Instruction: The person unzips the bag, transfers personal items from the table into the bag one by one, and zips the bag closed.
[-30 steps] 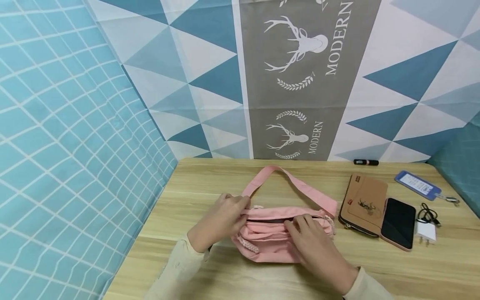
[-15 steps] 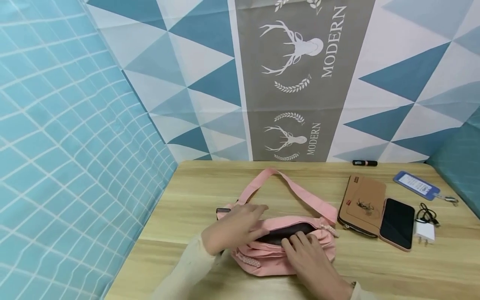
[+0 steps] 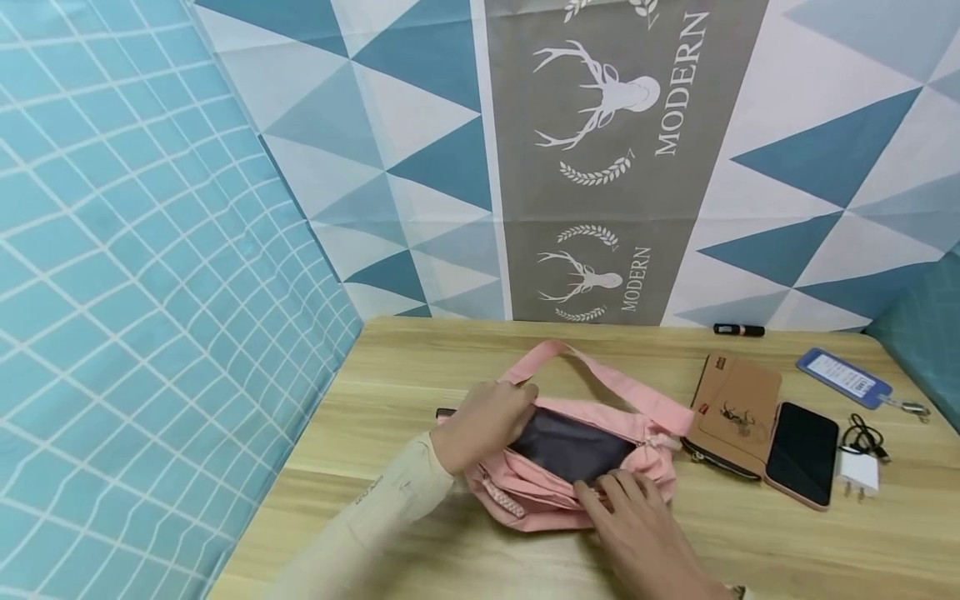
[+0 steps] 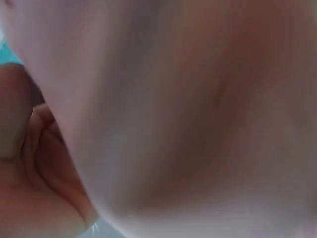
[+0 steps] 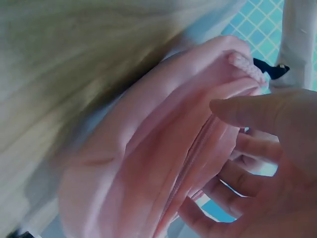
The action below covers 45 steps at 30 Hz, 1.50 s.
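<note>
A pink waist bag lies on the wooden table with its main zip undone, so the dark lining shows. At the back left of the opening, my left hand grips the bag's rim with curled fingers. My right hand holds the front rim; in the right wrist view its thumb lies on the near side of the fabric beside a zip, with the fingers on the other side. Skin fills most of the left wrist view, blurred, and hides what that hand grips.
Right of the bag lie a brown zip wallet, a phone, a white charger with a black cable, and a blue card holder. A dark tube lies by the back edge. The pink strap loops behind the bag.
The bag's opening has widened from a narrow slit, baring the dark lining. My left hand moved right across the bag, then took hold of the back rim. The right hand stayed at the front rim.
</note>
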Motion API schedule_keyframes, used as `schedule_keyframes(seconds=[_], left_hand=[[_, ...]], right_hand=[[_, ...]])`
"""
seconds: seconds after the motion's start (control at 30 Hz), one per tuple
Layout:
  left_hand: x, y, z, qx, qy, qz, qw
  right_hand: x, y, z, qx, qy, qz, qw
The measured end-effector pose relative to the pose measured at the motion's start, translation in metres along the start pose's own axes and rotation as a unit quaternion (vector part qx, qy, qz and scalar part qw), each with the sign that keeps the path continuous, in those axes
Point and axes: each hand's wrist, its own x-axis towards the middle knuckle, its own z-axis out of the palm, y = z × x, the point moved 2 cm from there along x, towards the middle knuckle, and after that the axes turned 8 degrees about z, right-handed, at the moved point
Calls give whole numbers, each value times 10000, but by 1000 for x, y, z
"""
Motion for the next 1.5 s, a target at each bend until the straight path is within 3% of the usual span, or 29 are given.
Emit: schedule_keyframes(seconds=[0.2, 0.3, 0.43, 0.5, 0.57, 0.67, 0.77, 1.0, 1.07, 1.1, 1.17, 1.3, 1.4, 1.5], left_hand=[[-10, -6, 0, 1220, 456, -196, 9913], [-15, -5, 2, 1402, 571, -368, 9878], [-22, -2, 0, 795, 501, -504, 9943], [-24, 1, -4, 116, 303, -451, 9985], [-24, 3, -7, -773, 5, -365, 9963], [-21, 7, -10, -1988, -571, -255, 9780], [-14, 7, -7, -2752, -1058, -116, 9555], [11, 1, 8, -3935, -1450, 356, 9071], [14, 1, 13, -4106, -1453, 517, 8987], [14, 0, 15, -4207, -1414, 547, 8945], [13, -1, 17, -4312, -1113, 544, 8937], [7, -5, 16, -4492, 27, -3, 8934], [1, -4, 16, -4648, 685, -440, 8817], [-3, 2, 21, -4847, 811, -611, 8688]], right_hand=[[0, 10, -3, 156, -272, -4, 9995], [-1, 17, -3, 117, -361, 11, 9993], [-1, 24, 0, 168, -324, -79, 9993], [0, 27, 2, 269, -261, -212, 9991], [3, 31, 4, 368, -217, -384, 9983], [4, 36, 6, 550, -208, -649, 9962], [3, 40, 6, 691, -245, -842, 9937], [2, 48, -1, 949, -559, -814, 9906], [1, 51, -2, 983, -657, -728, 9903], [1, 53, -2, 965, -677, -692, 9906], [0, 58, -3, 997, -665, -604, 9910], [-4, 74, -7, 1212, -501, -252, 9910], [-7, 85, -10, 1435, -372, 38, 9889], [-9, 89, -10, 1672, -342, 149, 9852]])
